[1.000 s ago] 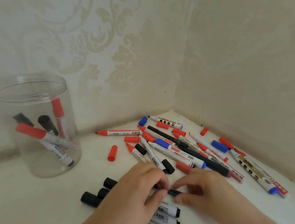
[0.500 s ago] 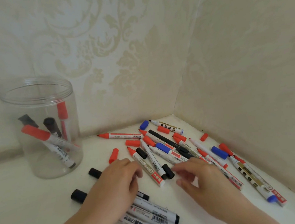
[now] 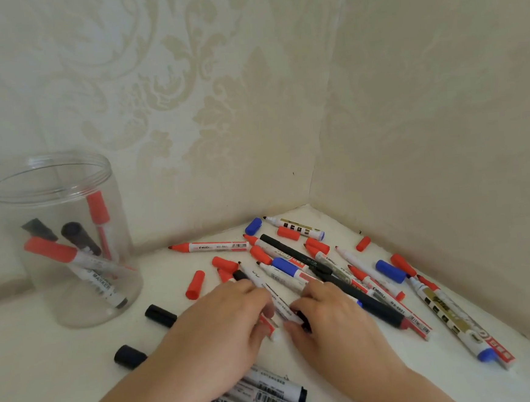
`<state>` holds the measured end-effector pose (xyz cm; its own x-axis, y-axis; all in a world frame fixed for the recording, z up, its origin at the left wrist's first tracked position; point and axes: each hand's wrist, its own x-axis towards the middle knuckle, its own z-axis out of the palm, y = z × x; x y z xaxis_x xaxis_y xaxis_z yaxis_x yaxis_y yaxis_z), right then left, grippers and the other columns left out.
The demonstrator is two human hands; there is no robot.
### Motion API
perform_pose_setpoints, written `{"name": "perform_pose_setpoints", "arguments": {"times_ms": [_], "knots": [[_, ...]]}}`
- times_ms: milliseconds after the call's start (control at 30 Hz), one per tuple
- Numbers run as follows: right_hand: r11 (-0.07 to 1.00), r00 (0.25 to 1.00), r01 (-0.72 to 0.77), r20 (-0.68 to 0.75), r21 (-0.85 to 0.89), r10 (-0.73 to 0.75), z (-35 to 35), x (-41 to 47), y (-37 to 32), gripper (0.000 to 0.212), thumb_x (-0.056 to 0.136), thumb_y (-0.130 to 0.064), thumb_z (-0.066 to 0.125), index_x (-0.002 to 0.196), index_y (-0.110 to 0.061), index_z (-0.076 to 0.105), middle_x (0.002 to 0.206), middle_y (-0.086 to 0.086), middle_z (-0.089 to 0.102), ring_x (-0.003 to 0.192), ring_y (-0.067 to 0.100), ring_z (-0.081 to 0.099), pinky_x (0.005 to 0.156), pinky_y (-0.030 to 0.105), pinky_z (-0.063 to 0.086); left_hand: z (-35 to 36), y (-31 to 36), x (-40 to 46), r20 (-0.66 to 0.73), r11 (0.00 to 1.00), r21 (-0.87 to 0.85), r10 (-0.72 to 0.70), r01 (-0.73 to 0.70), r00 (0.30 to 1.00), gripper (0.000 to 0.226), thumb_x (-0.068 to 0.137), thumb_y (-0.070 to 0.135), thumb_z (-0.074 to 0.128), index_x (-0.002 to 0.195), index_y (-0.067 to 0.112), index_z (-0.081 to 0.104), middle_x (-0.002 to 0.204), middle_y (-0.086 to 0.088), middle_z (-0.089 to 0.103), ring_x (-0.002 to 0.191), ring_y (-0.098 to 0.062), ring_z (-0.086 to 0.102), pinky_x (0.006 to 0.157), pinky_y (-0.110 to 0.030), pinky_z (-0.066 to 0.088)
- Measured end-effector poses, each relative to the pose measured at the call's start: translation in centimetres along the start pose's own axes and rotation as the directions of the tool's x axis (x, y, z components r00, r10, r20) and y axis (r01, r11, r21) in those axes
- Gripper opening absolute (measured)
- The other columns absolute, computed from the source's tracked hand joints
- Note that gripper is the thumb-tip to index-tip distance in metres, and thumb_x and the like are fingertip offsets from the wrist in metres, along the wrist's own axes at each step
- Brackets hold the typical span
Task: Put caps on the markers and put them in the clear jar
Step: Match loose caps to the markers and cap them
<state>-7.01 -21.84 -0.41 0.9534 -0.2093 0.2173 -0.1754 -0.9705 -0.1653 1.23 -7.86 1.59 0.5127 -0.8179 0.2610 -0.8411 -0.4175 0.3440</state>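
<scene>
Both palms down: left hand [image 3: 226, 324] and right hand [image 3: 327, 319] each grip a white marker [image 3: 278, 304].

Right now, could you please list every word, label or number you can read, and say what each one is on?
"MARKER": on a marker inside the jar.
Red print on the uncapped red marker: too blurred to read.
Barcodes and print on the black markers under the left hand: too small to read.
Labels on the pile by the right hand: blurred.
</scene>
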Motion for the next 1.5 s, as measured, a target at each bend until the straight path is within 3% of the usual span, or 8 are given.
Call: {"name": "perform_pose_setpoints", "arguments": {"times_ms": [367, 533, 700, 833, 1033, 1267, 1367, 1500], "knots": [[0.978, 0.948, -0.137, 0.308, 0.158, 0.083, -3.0, 0.1, 2.4, 0.03, 0.074, -0.042, 0.07, 0.1, -0.028, 0.064, 0.092, -0.013, 0.049, 0.087, 0.007, 0.052, 0.078, 0.018, 0.044, 4.2, -0.4, 1.4, 0.033, 0.997, 0.005, 0.07, -0.071, 0.997, 0.064, 0.074, 0.059, 0.007, 0.111, 0.038, 0.054, 0.11, 0.022, 0.051, 0.102, 0.001, 0.045, 0.089, -0.023, 0.039], [0.871, 0.965, -0.246, 0.189, 0.425, 0.181, -4.8, -0.5, 5.3, 0.02, 0.079, -0.026, 0.069, 0.077, -0.043, 0.057, 0.079, -0.018, 0.06, 0.072, -0.003, 0.058, 0.063, 0.009, 0.044, 3.4, 0.0, 0.9, 0.051, 0.998, -0.057, 0.032, -0.029, 0.998, 0.032, 0.076, 0.059, 0.022, 0.089, 0.042, 0.047, 0.102, 0.026, 0.046, 0.098, 0.007, 0.04, 0.089, -0.018, 0.038], [0.541, 0.935, -0.348, 0.24, 0.765, 0.261, -4.7, -0.3, 6.4, 0.022, 0.082, -0.012, 0.065, 0.094, -0.029, 0.069, 0.075, -0.013, 0.071, 0.063, -0.004, 0.062, 0.061, 0.009, 0.044, 3.4, 0.3, 1.0, 0.016, 0.995, -0.069, -0.073, 0.074, 0.997, 0.006, 0.085, 0.045, 0.046, 0.084, 0.042, 0.042, 0.106, 0.027, 0.04, 0.1, 0.006, 0.043, 0.08, -0.01, 0.04], [0.446, 0.917, -0.391, 0.298, 0.805, 0.266, -4.1, -0.1, 6.3, 0.025, 0.084, -0.007, 0.06, 0.099, -0.025, 0.068, 0.077, -0.009, 0.068, 0.066, 0.005, 0.063, 0.061, 0.014, 0.046, 3.6, 0.2, 1.3, -0.067, 0.963, -0.115, -0.252, 0.244, 0.965, 0.028, 0.084, 0.032, 0.056, 0.1, 0.036, 0.033, 0.109, 0.018, 0.026, 0.078, -0.001, 0.048, 0.054, -0.013, 0.038], [0.285, 0.914, -0.343, 0.249, 0.895, 0.319, -4.1, 0.2, 6.1, 0.026, 0.085, -0.002, 0.057, 0.096, -0.022, 0.069, 0.083, -0.003, 0.069, 0.076, 0.015, 0.062, 0.075, 0.029, 0.051, 3.4, -0.8, 1.9, -0.19, 0.767, -0.525, -0.528, 0.369, 0.828, 0.043, 0.08, 0.011, 0.06, 0.104, 0.032, 0.032, 0.104, 0.004, 0.043, 0.069, -0.01, 0.052, 0.049, -0.016, 0.036], [-0.268, 0.926, -0.211, 0.28, 0.94, 0.254, -4.8, 0.1, 5.8, 0.018, 0.068, -0.017, 0.059, 0.075, -0.011, 0.074, 0.073, 0.003, 0.07, 0.063, 0.009, 0.064, 0.058, 0.017, 0.055, 2.7, 0.9, 1.0, -0.185, 0.855, -0.512, -0.197, 0.077, 0.963, 0.033, 0.088, 0.036, 0.044, 0.118, 0.051, 0.038, 0.082, 0.02, 0.061, 0.069, -0.005, 0.056, 0.059, -0.024, 0.052], [-0.392, 0.916, -0.189, 0.306, 0.9, 0.262, -4.9, 0.2, 6.0, 0.016, 0.07, -0.017, 0.058, 0.07, -0.012, 0.073, 0.073, 0.005, 0.069, 0.064, 0.013, 0.065, 0.054, 0.019, 0.054, 2.7, 1.3, 0.8, -0.25, 0.906, -0.422, -0.087, -0.027, 0.964, 0.044, 0.082, 0.063, 0.032, 0.115, 0.041, 0.05, 0.075, 0.019, 0.063, 0.071, 0.004, 0.057, 0.057, -0.012, 0.046], [-0.432, 0.906, -0.202, 0.335, 0.879, 0.258, -4.7, 0.2, 6.2, 0.019, 0.071, -0.015, 0.058, 0.082, -0.01, 0.073, 0.079, 0.008, 0.07, 0.074, 0.018, 0.07, 0.057, 0.022, 0.056, 2.6, 1.4, 0.8, -0.252, 0.936, -0.352, -0.083, -0.011, 0.964, 0.042, 0.077, 0.059, 0.032, 0.106, 0.039, 0.055, 0.077, 0.044, 0.051, 0.07, 0.017, 0.051, 0.059, -0.001, 0.038]]}}
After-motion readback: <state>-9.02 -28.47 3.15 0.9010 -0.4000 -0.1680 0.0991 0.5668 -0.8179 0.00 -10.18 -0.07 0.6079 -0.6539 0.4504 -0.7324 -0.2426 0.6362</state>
